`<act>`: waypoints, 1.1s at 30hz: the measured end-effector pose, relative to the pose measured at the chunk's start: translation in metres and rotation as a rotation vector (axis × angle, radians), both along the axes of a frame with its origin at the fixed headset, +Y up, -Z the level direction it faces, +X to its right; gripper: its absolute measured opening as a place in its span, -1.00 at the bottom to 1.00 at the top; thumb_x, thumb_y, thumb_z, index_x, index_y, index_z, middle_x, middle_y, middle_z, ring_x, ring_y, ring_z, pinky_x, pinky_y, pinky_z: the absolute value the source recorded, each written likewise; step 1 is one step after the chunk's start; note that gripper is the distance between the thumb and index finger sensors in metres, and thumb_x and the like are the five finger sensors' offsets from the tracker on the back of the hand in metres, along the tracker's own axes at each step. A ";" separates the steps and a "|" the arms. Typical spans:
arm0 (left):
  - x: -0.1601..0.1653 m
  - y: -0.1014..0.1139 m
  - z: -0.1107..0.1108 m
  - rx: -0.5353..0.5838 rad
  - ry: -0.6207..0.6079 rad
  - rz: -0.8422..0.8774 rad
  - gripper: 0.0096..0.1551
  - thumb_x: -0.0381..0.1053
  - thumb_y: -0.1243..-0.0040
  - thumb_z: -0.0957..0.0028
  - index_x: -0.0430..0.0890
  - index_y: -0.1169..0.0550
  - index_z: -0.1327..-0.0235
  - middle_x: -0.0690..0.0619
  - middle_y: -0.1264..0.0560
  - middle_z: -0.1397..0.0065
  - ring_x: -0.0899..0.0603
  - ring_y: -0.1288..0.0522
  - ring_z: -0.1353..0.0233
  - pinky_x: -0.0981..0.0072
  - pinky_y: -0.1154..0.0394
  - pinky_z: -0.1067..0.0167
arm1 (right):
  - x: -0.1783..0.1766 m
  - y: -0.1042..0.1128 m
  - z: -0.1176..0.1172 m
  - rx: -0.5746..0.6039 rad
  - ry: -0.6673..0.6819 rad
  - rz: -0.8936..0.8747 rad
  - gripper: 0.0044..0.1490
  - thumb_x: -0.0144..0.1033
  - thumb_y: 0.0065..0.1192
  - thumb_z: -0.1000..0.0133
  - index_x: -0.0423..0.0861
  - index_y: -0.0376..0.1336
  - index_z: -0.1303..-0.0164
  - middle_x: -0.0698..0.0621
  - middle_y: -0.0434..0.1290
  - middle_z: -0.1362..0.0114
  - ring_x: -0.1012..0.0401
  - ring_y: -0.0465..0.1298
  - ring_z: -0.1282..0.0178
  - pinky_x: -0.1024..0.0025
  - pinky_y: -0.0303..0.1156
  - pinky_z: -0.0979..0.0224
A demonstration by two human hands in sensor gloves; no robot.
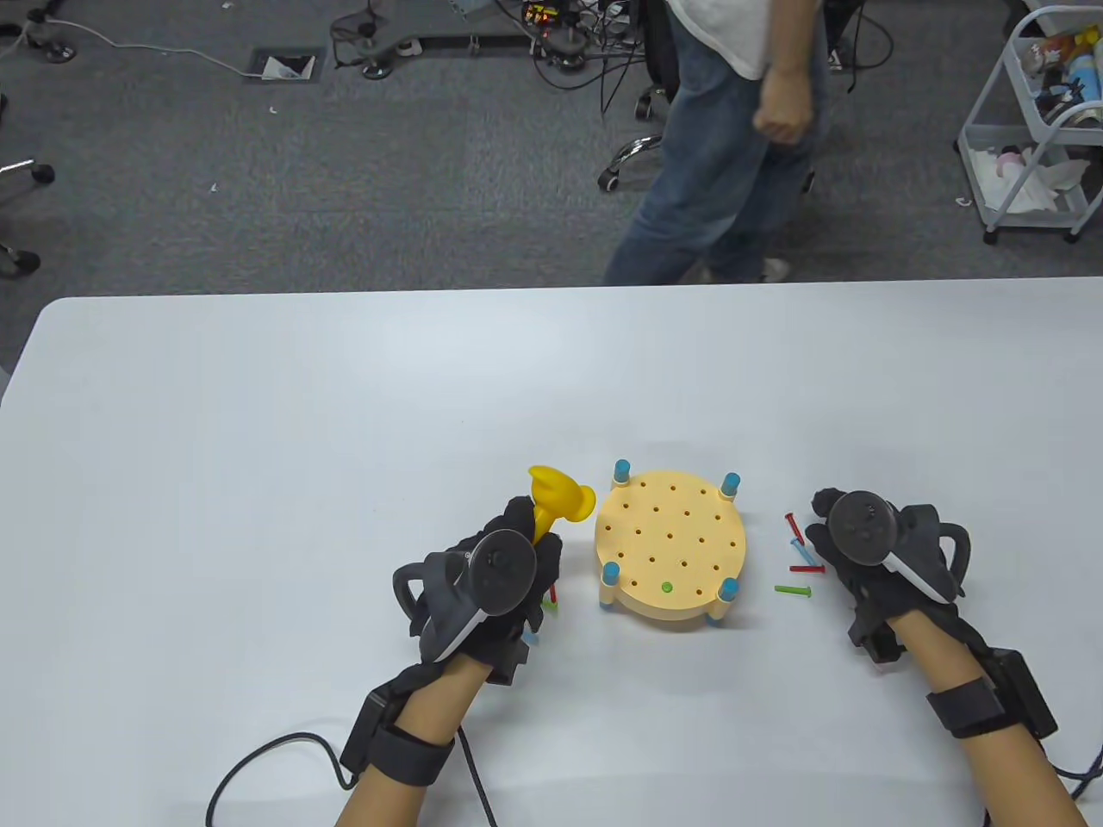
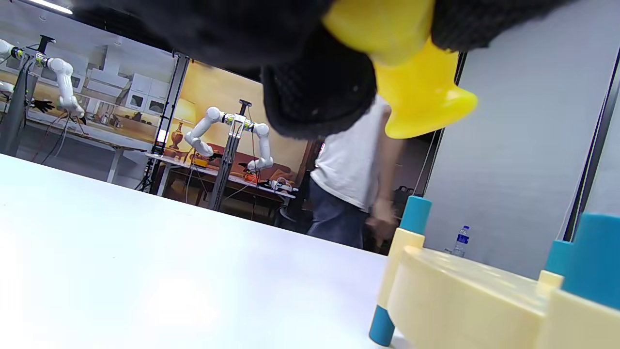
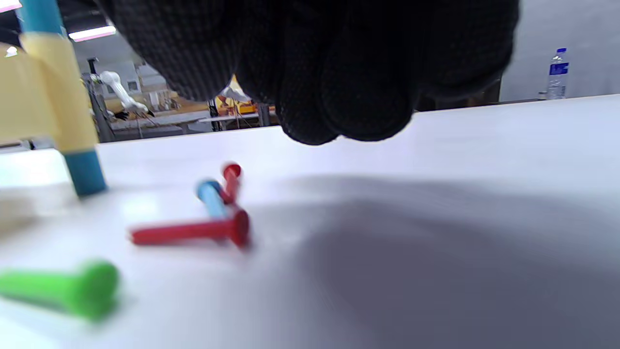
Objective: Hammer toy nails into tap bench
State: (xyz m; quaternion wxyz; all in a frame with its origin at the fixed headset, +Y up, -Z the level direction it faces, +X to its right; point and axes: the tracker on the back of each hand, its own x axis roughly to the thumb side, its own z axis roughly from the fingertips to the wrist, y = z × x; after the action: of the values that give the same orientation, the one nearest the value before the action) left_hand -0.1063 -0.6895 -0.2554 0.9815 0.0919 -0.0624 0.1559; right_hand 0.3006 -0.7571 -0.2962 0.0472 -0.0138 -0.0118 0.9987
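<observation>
My left hand (image 1: 482, 586) grips the yellow toy hammer (image 1: 558, 500), head pointing to one o'clock. The tap bench (image 1: 671, 548) stands at its three o'clock, one green nail (image 1: 666, 587) seated. Loose nails (image 1: 801, 560) lie crosswise between bench and my right hand (image 1: 870, 551), the nearer one, fingers curled, holding nothing I can see.

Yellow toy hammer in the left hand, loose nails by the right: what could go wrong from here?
1. The left hand grips the yellow plastic toy hammer close under its head, so swings may be weak or miss.
2. The round cream tap bench stands unheld on thin blue-tipped legs; a hit could shift it.
3. The loose red, blue and green plastic nails could roll away from the right hand.
</observation>
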 end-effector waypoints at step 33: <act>0.009 -0.005 0.002 0.041 -0.056 -0.051 -0.25 0.29 -0.08 0.18 -0.09 -0.42 -0.22 -0.02 -0.70 0.17 0.01 -0.60 0.58 0.21 -0.55 0.54 | -0.059 0.081 0.002 0.105 0.227 -0.403 -0.48 -0.09 0.28 0.06 -0.01 0.41 -0.08 0.02 0.62 0.05 0.21 0.63 0.22 0.24 0.58 0.00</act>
State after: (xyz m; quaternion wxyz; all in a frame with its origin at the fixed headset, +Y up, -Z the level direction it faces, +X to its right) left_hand -0.0974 -0.6941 -0.2536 0.9810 0.1062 -0.0952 0.1319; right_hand 0.2415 -0.6760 -0.2942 0.2474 0.0989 -0.0556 0.9622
